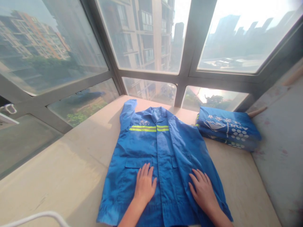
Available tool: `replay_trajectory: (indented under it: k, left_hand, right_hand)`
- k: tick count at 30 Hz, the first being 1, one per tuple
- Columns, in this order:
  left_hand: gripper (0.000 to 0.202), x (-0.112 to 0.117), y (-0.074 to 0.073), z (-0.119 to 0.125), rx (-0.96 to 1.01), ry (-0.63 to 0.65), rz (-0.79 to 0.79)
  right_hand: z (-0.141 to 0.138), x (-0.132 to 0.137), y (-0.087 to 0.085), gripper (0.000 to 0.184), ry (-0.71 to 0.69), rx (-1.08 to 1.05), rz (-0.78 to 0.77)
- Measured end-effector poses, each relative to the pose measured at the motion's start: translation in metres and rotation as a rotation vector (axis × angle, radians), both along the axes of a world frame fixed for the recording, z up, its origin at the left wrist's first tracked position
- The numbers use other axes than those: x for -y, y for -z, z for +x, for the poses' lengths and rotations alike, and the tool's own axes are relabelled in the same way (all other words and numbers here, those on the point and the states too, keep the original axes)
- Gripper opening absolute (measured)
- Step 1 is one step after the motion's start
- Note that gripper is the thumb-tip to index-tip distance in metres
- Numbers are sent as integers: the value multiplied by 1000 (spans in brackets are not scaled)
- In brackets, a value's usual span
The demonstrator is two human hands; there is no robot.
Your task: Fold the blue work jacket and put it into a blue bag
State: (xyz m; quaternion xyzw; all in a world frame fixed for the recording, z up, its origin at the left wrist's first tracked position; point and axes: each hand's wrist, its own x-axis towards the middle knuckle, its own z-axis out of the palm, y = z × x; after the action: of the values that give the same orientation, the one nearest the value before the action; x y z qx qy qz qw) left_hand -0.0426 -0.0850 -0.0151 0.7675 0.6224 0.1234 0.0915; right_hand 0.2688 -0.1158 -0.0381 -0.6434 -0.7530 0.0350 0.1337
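A blue work jacket (144, 145) with yellow-green reflective stripes lies front side up, its collar pointing away from me. Its left-hand sleeve is bent up beside the collar; on the right, a sleeve seems to lie down over the front. My left hand (145, 183) rests flat on the jacket just below a pocket flap, fingers spread. On the right part of the jacket, my right hand (203, 187) lies with its fingers apart, touching the cloth. Neither hand grips anything.
Folded blue garments with white printing (227, 127) are stacked at the back right, near the wall (281, 151). The pale ledge (78, 164) is bordered by window frames (151, 75). A white curved tube or bar (44, 214) shows at the lower left.
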Motion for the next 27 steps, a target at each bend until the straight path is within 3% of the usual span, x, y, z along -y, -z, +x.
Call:
replay_trajectory:
  k: [5,10,14,18,22,27]
  left_hand:
    - [50,-67,-5,26,123,-3,-24]
    - [55,-146,-9,61,-4,-20,53]
    - [53,-223,-5,79,-79,-12,81]
    - [50,-291,5,80,-75,-107,65]
    - [45,-333,11,75,-53,-153,69]
    - [44,-363,15,70,-8,-192,80]
  right_hand:
    - [-21,-19,-5,37,-50,-158,18]
    - [-35,-18,10,41,-45,-221,75]
    - [-33,-16,21,40,-52,-209,123]
    - [-30,-20,27,39,-73,-182,191]
    - [-27,-23,31,38,-103,-159,261]
    - [-24,-24,33,37,-121,-159,291]
